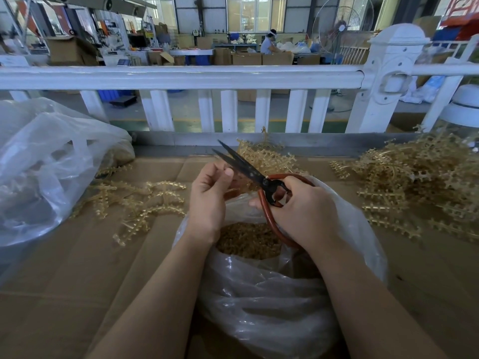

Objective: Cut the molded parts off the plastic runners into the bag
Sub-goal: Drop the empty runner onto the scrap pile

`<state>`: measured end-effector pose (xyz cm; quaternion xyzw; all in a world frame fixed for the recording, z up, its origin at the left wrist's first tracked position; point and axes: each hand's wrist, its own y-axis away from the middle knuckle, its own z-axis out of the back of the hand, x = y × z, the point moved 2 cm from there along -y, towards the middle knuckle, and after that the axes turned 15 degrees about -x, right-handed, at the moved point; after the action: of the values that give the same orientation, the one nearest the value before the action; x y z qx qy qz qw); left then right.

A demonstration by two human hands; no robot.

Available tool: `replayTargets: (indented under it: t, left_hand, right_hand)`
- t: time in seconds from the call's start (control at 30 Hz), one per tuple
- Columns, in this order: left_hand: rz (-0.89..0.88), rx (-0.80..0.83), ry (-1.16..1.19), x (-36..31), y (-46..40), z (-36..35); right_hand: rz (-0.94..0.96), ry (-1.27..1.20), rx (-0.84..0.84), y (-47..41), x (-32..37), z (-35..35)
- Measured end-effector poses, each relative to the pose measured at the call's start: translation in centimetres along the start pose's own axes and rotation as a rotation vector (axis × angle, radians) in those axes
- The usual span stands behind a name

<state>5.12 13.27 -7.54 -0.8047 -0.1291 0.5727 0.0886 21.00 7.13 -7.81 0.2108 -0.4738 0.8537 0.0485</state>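
Observation:
My right hand (303, 211) grips the red handles of black-bladed scissors (243, 164), blades slightly apart and pointing up-left. My left hand (210, 195) is curled beside the blades, thumb against fingertips, pinching something small that I cannot make out. Both hands hover over the open clear plastic bag (272, 301), which holds a heap of small tan cut parts (248, 239). Tan plastic runners lie in a big pile at right (420, 182), a smaller pile behind the scissors (267, 156) and a loose scatter at left (145, 203).
Flattened brown cardboard (64, 281) covers the work surface. A second large clear bag (44, 164) sits at the left. A white fence rail (181, 76) runs across just behind the table, with a factory floor and a seated person beyond.

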Motion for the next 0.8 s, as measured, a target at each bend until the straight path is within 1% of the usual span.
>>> replayTargets:
  t: [0.07,0.2,0.37,0.6,0.73,0.8]
  left_hand:
    - [0.058,0.009,0.054,0.0,-0.1,0.0]
    - [0.173,0.013,0.184,-0.4,-0.2,0.1]
    - [0.216,0.036,0.291,-0.8,-0.1,0.0]
    - [0.28,0.03,0.315,-0.7,-0.2,0.0]
    - [0.308,0.026,0.279,-0.7,-0.1,-0.2]
    - [0.313,0.032,0.259,-0.8,-0.1,-0.4]
  right_hand:
    - [-0.082,-0.08,0.006,0.0,-0.2,-0.1]
    - [-0.314,-0.24,0.044,-0.2,-0.6,-0.2]
    - [-0.537,-0.416,0.083,-0.5,-1.1,-0.4]
    - [-0.622,-0.435,0.1,-0.7,-1.3,-0.5]
    - [-0.727,-0.575,0.113,-1.0,-1.2,-0.4]
    - [-0.75,-0.611,0.113,-1.0,-1.1,-0.4]
